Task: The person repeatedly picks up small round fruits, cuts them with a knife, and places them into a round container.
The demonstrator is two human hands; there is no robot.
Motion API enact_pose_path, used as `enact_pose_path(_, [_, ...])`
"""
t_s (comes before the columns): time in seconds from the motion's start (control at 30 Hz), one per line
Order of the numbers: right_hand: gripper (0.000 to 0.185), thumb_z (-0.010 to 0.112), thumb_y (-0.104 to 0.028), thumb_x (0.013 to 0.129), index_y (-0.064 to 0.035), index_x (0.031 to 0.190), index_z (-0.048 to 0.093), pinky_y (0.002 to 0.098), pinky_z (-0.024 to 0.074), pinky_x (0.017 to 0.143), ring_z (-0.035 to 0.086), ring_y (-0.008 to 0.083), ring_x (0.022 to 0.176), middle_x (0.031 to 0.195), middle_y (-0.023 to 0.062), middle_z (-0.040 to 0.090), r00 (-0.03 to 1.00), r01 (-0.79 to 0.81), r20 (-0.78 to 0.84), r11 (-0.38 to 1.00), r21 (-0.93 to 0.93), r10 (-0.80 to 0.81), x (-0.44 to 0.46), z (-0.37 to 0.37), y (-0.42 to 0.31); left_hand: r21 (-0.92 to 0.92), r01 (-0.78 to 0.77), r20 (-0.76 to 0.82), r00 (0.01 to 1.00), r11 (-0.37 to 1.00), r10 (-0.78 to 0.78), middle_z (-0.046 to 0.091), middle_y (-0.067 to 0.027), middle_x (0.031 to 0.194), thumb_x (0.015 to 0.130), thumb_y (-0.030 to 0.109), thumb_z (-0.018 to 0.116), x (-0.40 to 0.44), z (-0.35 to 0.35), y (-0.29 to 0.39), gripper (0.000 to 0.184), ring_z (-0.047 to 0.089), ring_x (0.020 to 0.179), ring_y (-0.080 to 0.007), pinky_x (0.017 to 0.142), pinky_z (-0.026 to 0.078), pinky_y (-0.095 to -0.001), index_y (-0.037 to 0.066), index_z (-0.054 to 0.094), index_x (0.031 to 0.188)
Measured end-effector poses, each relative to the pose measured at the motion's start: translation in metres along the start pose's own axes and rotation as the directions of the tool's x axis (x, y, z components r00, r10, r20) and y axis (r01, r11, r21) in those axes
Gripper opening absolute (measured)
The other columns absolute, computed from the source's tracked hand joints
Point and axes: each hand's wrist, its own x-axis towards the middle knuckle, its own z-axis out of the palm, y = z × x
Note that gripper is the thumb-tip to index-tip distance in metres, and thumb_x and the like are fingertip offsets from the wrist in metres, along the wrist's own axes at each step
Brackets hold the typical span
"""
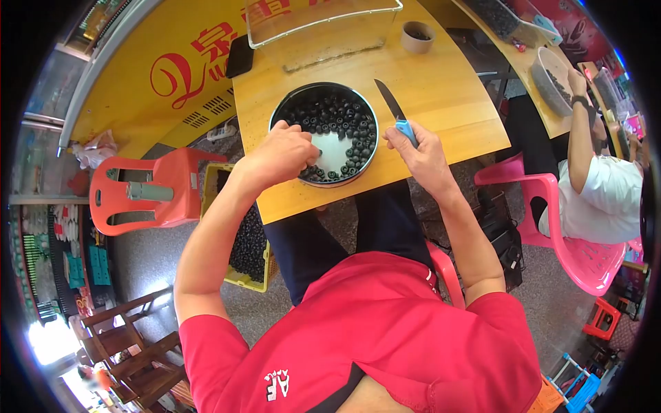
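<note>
A round metal-rimmed bowl [332,146] stands near the front edge of the wooden table, with many small dark round pieces [329,110] in it and a pale patch of bottom showing. My left hand [284,153] is over the bowl's left side, fingers curled inward; whatever they may hold is hidden. To the right of the bowl, my right hand [418,153] is closed around the blue handle of a knife [392,102], its dark blade pointing up and away to the left.
Behind the bowl are a clear plastic bin [323,41], a dark phone [240,56] and a small cup [418,37]. A yellow crate of dark pieces [249,251] sits below left, beside a red chair [148,193]. Another person [606,193] sits at the right.
</note>
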Motion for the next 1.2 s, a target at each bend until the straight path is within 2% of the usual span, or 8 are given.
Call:
enact_pose_path(0.17, [0.026, 0.063, -0.026, 0.096, -0.0008, 0.088, 0.064, 0.0242, 0.0395, 0.058, 0.045, 0.0052, 0.066, 0.069, -0.0026, 0.054, 1.0, 0.004, -0.024, 0.999, 0.036, -0.003, -0.003, -0.003, -0.002, -0.021, 0.057, 0.12, 0.991, 0.998, -0.054, 0.062, -0.0076, 0.087, 0.072, 0.007, 0.073, 0.022, 0.018, -0.015, 0.015, 0.06, 0.089, -0.0278, 0.082, 0.042, -0.0389, 0.009, 0.065, 0.084])
enact_pose_path(0.27, [0.025, 0.063, -0.025, 0.096, -0.0007, 0.09, 0.064, 0.0236, 0.0407, 0.059, 0.046, 0.005, 0.067, 0.07, -0.0029, 0.054, 1.0, -0.024, 0.011, 0.999, 0.029, 0.024, -0.004, -0.006, -0.004, -0.346, 0.043, -0.131, 0.987, 0.937, -0.094, 0.062, -0.0082, 0.088, 0.077, 0.005, 0.071, 0.021, 0.012, -0.014, 0.016, 0.061, 0.089, -0.0239, 0.079, 0.046, -0.0359, 0.006, 0.066, 0.092])
enact_pose_path(0.37, [0.023, 0.063, -0.024, 0.096, -0.0009, 0.091, 0.064, 0.0229, 0.0422, 0.062, 0.048, 0.0047, 0.069, 0.073, -0.003, 0.055, 0.998, -0.027, 0.059, 0.995, 0.098, 0.021, -0.008, 0.006, -0.015, -0.781, -0.008, -0.221, 0.939, 0.625, -0.264, 0.062, -0.0051, 0.09, 0.085, 0.006, 0.068, 0.014, -0.006, 0.002, 0.017, 0.061, 0.092, -0.0161, 0.078, 0.048, -0.0295, 0.002, 0.066, 0.102])
enact_pose_path(0.4, [0.023, 0.063, -0.024, 0.096, -0.0012, 0.092, 0.064, 0.0226, 0.0427, 0.063, 0.049, 0.0045, 0.07, 0.074, -0.0031, 0.055, 0.997, -0.017, 0.076, 0.99, 0.138, 0.007, -0.009, 0.013, -0.018, -0.911, -0.15, -0.277, 0.913, 0.383, -0.299, 0.063, -0.0028, 0.096, 0.09, 0.01, 0.067, 0.011, -0.002, 0.008, 0.021, 0.059, 0.092, -0.0114, 0.078, 0.047, -0.0254, 0.0, 0.065, 0.108])
enact_pose_path(0.57, [0.022, 0.071, -0.022, 0.091, -0.0021, 0.099, 0.066, 0.0229, 0.047, 0.071, 0.057, 0.0061, 0.078, 0.08, -0.0004, 0.062, 0.996, 0.06, 0.051, 0.963, 0.264, -0.076, -0.014, 0.041, -0.051, -0.882, -0.455, -0.318, 0.771, -0.127, -0.552, 0.066, -0.004, 0.091, 0.087, 0.01, 0.072, 0.004, 0.008, 0.053, 0.022, 0.062, 0.084, -0.0107, 0.075, 0.048, -0.0243, 0.0, 0.064, 0.105])
enact_pose_path(0.7, [0.024, 0.073, -0.02, 0.089, -0.0001, 0.102, 0.066, 0.0229, 0.0483, 0.072, 0.059, 0.0067, 0.079, 0.084, 0.0023, 0.066, 0.988, 0.05, 0.113, 0.909, 0.414, -0.106, -0.014, 0.049, -0.069, -0.828, -0.55, -0.356, 0.664, -0.108, -0.657, 0.065, -0.0028, 0.092, 0.089, 0.007, 0.07, 0.004, 0.022, 0.078, 0.016, 0.059, 0.083, -0.0088, 0.077, 0.049, -0.0233, 0.0, 0.063, 0.102])
enact_pose_path(0.97, [0.018, 0.072, -0.016, 0.09, -0.0007, 0.096, 0.066, 0.0213, 0.0463, 0.069, 0.057, 0.0054, 0.078, 0.083, 0.0007, 0.066, 0.975, -0.103, 0.224, 0.903, 0.416, 0.008, -0.012, 0.045, -0.063, -0.808, -0.489, -0.572, 0.521, 0.328, -0.633, 0.058, -0.0076, 0.108, 0.087, -0.006, 0.066, -0.005, 0.026, 0.093, 0.02, 0.058, 0.094, -0.012, 0.083, 0.049, -0.0238, -0.002, 0.067, 0.106])
enact_pose_path(1.2, [0.017, 0.071, -0.018, 0.09, -0.0023, 0.091, 0.065, 0.0216, 0.0465, 0.069, 0.057, 0.005, 0.078, 0.08, 0.0006, 0.065, 0.957, -0.188, 0.281, 0.893, 0.41, 0.072, -0.013, 0.042, -0.068, -0.84, -0.47, -0.52, 0.556, 0.27, -0.648, 0.059, -0.0066, 0.103, 0.087, -0.006, 0.066, -0.01, 0.027, 0.098, 0.019, 0.058, 0.093, -0.0116, 0.081, 0.049, -0.0227, -0.003, 0.068, 0.106])
